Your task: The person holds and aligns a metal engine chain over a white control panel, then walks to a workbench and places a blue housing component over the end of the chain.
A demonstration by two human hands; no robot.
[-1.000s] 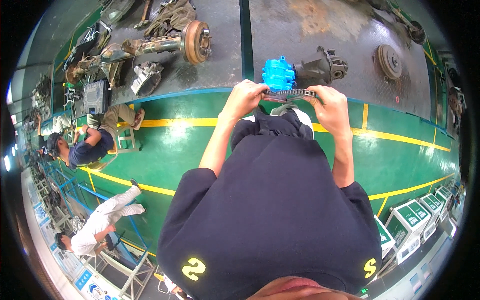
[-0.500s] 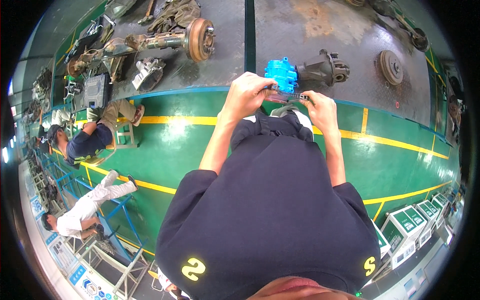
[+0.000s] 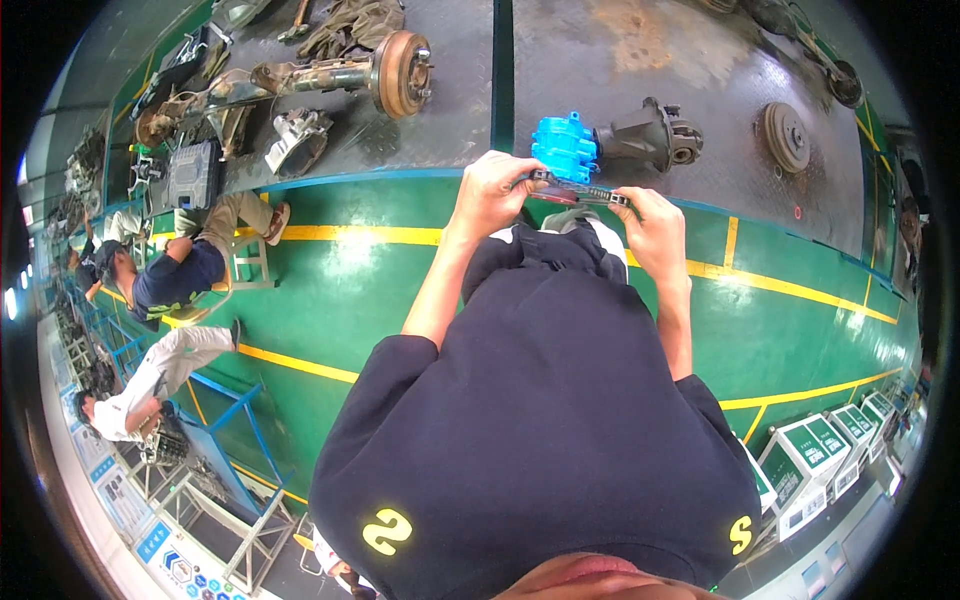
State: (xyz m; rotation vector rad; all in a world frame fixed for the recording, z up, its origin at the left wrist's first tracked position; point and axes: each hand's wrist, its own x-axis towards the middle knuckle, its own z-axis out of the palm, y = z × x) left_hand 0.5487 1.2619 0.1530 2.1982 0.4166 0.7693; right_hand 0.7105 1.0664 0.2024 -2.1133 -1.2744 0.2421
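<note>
Stretched between my hands at the bench edge is a dark, linked strip that looks like a chain (image 3: pixel 592 192). My left hand (image 3: pixel 492 190) pinches its left end between thumb and fingers. At the other end, my right hand (image 3: pixel 650 218) grips it with thumb and forefinger. Just beyond the strip, a bright blue cast housing (image 3: pixel 565 147) sits on the metal bench (image 3: pixel 440 135). A dull reddish part (image 3: pixel 553 196) shows partly under the strip; I cannot make out its kind.
Right of the blue housing lies a grey differential carrier (image 3: pixel 650 135), then a brake drum (image 3: pixel 785 137). On the left are a rusty axle (image 3: pixel 320 77), an aluminium casting (image 3: pixel 298 140) and a black tool case (image 3: pixel 193 175). Two people (image 3: pixel 170 275) work at left.
My right hand has shifted slightly right and down, and the strip now shows more of its length. My left hand has barely moved. At left, the person in white has moved.
</note>
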